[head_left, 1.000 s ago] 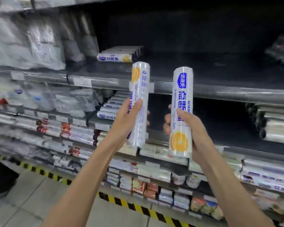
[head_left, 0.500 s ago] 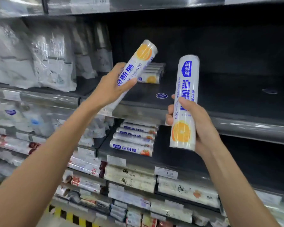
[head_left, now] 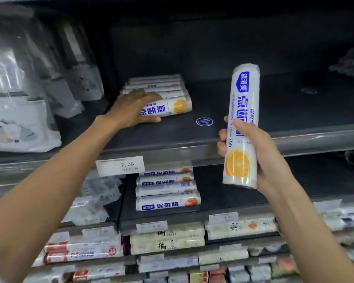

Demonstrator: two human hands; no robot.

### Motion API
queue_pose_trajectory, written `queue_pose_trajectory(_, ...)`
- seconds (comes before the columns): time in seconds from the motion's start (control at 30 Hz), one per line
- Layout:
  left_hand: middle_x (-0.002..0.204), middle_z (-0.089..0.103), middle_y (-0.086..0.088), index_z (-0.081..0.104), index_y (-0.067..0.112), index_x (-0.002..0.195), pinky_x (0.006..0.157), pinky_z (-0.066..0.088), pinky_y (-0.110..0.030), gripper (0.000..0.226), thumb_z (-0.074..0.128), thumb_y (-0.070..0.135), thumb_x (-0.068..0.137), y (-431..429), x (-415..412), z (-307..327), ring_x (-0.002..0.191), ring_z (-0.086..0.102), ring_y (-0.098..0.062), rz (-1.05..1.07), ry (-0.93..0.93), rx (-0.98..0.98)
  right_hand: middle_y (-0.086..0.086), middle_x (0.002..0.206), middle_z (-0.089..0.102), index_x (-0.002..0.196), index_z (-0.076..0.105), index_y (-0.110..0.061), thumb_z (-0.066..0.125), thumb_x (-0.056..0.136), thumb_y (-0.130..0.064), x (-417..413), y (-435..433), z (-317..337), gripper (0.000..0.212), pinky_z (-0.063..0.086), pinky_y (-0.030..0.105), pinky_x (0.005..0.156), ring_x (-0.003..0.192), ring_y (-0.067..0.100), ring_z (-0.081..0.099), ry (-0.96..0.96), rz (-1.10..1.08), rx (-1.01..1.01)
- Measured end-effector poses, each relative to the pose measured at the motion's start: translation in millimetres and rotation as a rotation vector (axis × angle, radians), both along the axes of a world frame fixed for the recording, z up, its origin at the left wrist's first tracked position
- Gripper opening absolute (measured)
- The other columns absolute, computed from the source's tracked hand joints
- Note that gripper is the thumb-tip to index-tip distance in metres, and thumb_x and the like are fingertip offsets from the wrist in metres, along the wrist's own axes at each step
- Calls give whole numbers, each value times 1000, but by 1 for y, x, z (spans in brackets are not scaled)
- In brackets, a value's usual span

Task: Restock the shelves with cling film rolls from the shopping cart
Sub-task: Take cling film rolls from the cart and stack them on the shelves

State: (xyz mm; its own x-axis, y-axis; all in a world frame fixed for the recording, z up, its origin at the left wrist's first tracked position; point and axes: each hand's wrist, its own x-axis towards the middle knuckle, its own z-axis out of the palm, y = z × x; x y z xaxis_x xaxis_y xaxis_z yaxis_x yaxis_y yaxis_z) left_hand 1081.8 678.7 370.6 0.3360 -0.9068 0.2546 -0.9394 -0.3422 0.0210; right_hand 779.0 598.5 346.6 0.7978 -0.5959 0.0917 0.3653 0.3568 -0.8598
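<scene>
Head view: the left grip [head_left: 134, 109] reaches onto the upper shelf [head_left: 264, 107], fingers curled over a lying roll [head_left: 172, 107] with the thumb in front of it. That roll lies flat, touching the front of a row of like rolls [head_left: 155, 86], and looks as good as placed. The right grip [head_left: 261, 154] is wrapped round an upright roll [head_left: 242, 127], held in the air before the shelf edge and not yet shelved. The cart is out of sight, so what remains there cannot be told.
</scene>
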Motion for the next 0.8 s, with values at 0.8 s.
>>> queue_pose_trajectory(0.8, 122, 62, -12, 64, 8, 121, 100, 37, -26, 46, 76, 16, 77, -2, 20, -12, 115, 55, -26, -115, 146, -350, 4, 74, 63, 112, 55, -13, 68, 73, -31, 13, 24, -7, 46, 51, 27, 57, 61, 15, 60, 65, -38, -9)
